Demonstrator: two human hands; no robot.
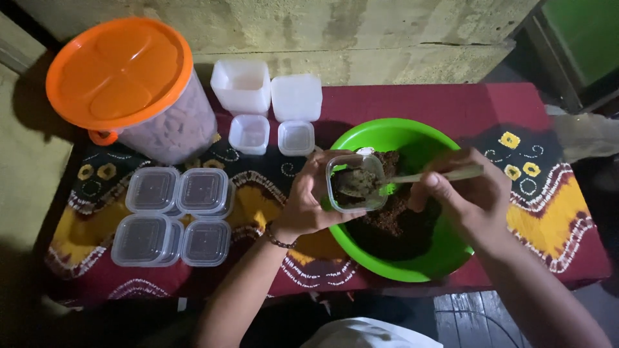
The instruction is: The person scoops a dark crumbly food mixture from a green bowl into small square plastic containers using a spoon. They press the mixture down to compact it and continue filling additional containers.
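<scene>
My left hand [308, 200] holds a small clear plastic container [356, 182], tilted over the near-left rim of a green bowl [387, 135]. The bowl holds a dark brown crumbly mix [393, 222]. My right hand [467, 193] grips a spoon [412, 176] whose bowl reaches into the small container, with some of the dark mix in it. Both hands hover above the green bowl.
Several lidded small containers [173, 216] sit in a cluster at the left on a patterned red, yellow and black cloth [548, 212]. Empty white tubs and lids [267, 106] stand at the back. A large jar with an orange lid [122, 71] stands back left.
</scene>
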